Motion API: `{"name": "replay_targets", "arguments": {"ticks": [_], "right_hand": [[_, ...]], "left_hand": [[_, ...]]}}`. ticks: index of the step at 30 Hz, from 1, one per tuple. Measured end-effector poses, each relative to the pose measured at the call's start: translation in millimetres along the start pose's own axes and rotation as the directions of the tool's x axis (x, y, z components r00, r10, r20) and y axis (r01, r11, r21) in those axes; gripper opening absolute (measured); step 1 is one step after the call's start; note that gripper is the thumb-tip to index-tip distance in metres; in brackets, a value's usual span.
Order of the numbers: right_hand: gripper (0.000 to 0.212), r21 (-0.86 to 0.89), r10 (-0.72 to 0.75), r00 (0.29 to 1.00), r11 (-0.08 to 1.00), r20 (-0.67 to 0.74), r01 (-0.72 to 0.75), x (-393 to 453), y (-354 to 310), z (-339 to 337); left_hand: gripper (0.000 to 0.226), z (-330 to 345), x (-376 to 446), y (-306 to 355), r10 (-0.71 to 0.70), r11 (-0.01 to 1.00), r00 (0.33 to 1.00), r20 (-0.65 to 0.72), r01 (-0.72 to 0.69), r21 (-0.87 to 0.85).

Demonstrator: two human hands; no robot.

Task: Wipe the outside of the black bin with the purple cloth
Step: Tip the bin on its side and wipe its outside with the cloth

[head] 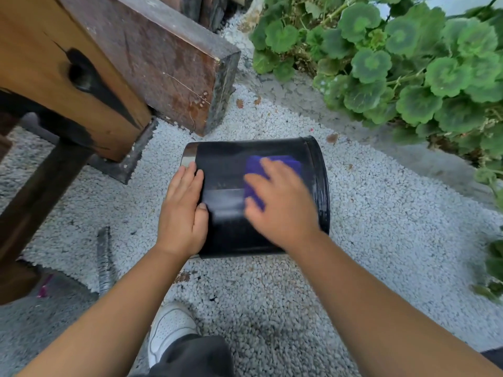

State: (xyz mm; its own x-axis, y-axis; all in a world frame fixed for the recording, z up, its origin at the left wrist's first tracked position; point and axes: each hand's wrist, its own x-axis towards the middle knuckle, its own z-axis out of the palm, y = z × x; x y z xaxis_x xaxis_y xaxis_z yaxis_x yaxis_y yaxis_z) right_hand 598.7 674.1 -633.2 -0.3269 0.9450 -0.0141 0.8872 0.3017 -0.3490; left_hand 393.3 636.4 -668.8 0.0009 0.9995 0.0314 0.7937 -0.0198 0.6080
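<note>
Head view: left hand (183, 210) flat on black bin (226, 232), right hand (283, 210) flat pressing purple cloth (288, 163).

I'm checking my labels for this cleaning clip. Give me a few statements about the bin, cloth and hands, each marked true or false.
1. The bin lies on its side on gravel. True.
2. The right hand presses the cloth against the bin. True.
3. The left hand holds the cloth. False: it rests flat on the bin, bare.
4. The plants grow left of the bin. False: they are on its right; wooden beams are on the left.
</note>
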Motion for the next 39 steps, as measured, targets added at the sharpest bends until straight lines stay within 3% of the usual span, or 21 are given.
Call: {"name": "replay_targets", "arguments": {"ticks": [2,4,10,13,17,20,22,24,26,29,31,35,37,39], "right_hand": [[0.045,-0.012,0.134,0.987,0.991,-0.084,-0.135,-4,29,-11],[0.044,-0.013,0.149,0.979,0.988,-0.136,-0.153,-6,44,-15],[0.045,0.148,0.189,0.978,0.973,-0.085,-0.176,-6,49,-13],[0.04,0.309,0.242,0.968,0.928,-0.072,-0.209,0,54,-16],[0.017,0.637,0.437,0.899,0.703,-0.035,-0.316,11,56,-29],[0.009,0.891,0.628,0.768,0.271,0.124,-0.365,30,64,-47],[0.006,0.954,0.628,0.746,0.018,0.223,-0.3,41,78,-55],[0.011,0.944,0.573,0.776,0.009,0.265,-0.329,43,88,-57],[0.019,0.931,0.524,0.811,0.087,0.259,-0.354,37,89,-49],[0.016,0.925,0.54,0.811,0.146,0.223,-0.351,29,77,-35],[0.012,0.937,0.56,0.792,0.073,0.245,-0.341,29,74,-33],[0.026,0.908,0.582,0.697,-0.252,0.418,-0.334,34,78,-43],[0.029,0.893,0.579,0.68,-0.31,0.45,-0.327,37,76,-52],[0.022,0.892,0.581,0.677,-0.298,0.451,-0.339,43,76,-62]], "left_hand": [[0.063,0,-2,1,-0.02,1.0,1.0,0.001,0.02,0.018],[0.063,0,-2,2,-0.027,0.999,1.0,-0.002,0.027,0.032],[0.06,0,-2,3,-0.028,0.999,1.0,-0.008,0.028,0.037],[0.057,0,0,2,-0.038,0.999,0.999,-0.018,0.039,0.027],[0.057,1,2,3,-0.051,0.999,0.998,-0.029,0.051,-0.001],[0.057,1,4,2,-0.075,0.997,0.997,-0.029,0.076,0.013],[0.057,1,5,3,-0.087,0.996,0.996,-0.027,0.087,0.012],[0.057,1,4,4,-0.097,0.995,0.995,-0.027,0.097,0.011],[0.058,2,5,5,-0.104,0.995,0.994,-0.031,0.105,0.002],[0.058,3,5,4,-0.13,0.991,0.991,-0.04,0.128,-0.042],[0.055,3,5,4,-0.161,0.982,0.986,-0.039,0.156,-0.108],[0.054,-2,11,4,-0.223,0.914,0.975,-0.005,0.207,-0.348],[0.056,-5,16,4,-0.275,0.851,0.96,0.044,0.265,-0.454],[0.061,-8,17,6,-0.336,0.783,0.939,0.073,0.321,-0.532]]}}
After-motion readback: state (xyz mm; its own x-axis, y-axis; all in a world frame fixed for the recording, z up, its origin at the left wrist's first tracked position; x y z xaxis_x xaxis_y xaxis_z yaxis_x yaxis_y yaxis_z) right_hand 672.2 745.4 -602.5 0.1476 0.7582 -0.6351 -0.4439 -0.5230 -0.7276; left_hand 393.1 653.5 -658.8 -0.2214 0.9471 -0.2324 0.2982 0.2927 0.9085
